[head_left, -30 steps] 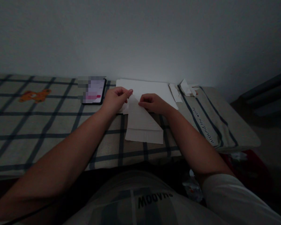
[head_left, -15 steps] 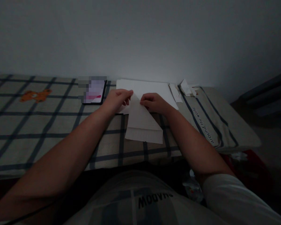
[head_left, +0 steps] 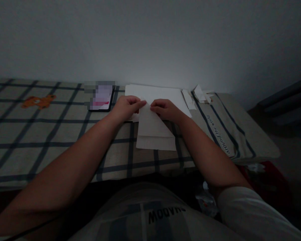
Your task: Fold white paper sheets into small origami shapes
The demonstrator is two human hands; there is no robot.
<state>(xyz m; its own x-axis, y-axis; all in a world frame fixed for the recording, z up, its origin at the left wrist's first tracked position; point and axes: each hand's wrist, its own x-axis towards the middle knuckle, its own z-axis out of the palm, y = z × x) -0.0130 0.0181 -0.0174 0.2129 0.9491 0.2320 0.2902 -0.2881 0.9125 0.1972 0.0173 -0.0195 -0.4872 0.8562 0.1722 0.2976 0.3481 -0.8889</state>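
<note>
Between my two hands is a folded sheet of paper (head_left: 154,127), narrow at its far end and wide at the near end, with a crease across its lower part. My left hand (head_left: 127,106) pinches the narrow end between thumb and fingers. On the other side, my right hand (head_left: 164,108) has its fingers closed on the sloping right edge close to the tip. Behind them, flat white sheets (head_left: 163,93) lie near the wall, partly covered by my hands and the folded paper.
A tablet or phone (head_left: 102,97), partly blurred out, lies to the left. Further left is an orange bear-shaped piece (head_left: 38,101). Paper scraps (head_left: 202,95) and a torn strip (head_left: 189,99) lie right of the sheets. The checked cloth (head_left: 65,134) ends at a near edge before my body.
My left thumb has shifted right across the tip of the paper, nearer my right hand. The paper's wide end has moved slightly up and to the right. My right hand stays put.
</note>
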